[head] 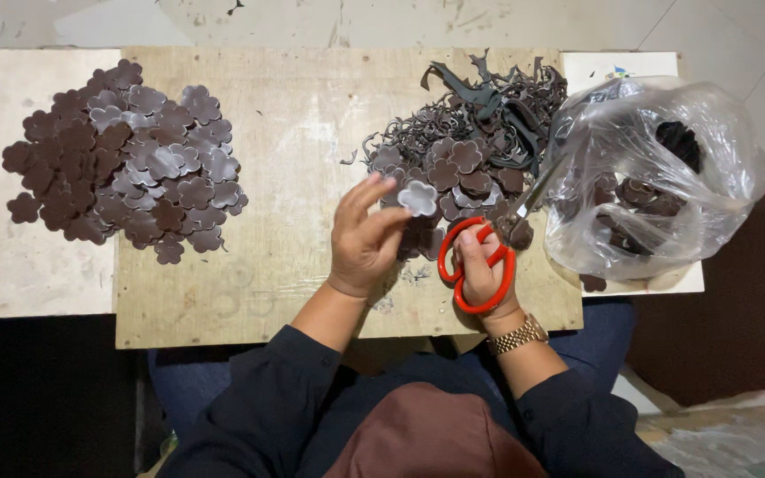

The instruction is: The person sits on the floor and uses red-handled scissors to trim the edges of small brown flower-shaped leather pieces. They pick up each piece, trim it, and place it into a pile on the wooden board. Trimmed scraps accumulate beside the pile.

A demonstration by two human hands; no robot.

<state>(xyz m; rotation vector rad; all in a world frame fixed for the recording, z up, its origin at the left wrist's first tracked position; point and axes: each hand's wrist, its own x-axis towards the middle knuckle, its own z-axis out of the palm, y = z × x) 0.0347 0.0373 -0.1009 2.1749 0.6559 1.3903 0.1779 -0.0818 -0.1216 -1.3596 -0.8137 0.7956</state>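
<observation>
My left hand [362, 237] pinches a small flower-shaped brown leather piece [418, 197], its pale underside up, above the wooden board [294, 142]. My right hand [482, 273] grips red-handled scissors [475, 264] whose blades [537, 190] point up and to the right, away from the flower piece. Just behind both hands lies a pile of uncut flower shapes and curly trimmings [462, 146]. A gold watch [518, 335] is on my right wrist.
A large heap of finished brown flower pieces [126, 155] covers the left of the board and a pale side panel [11, 257]. A clear plastic bag [657, 173] with more brown pieces sits at the right on a white board.
</observation>
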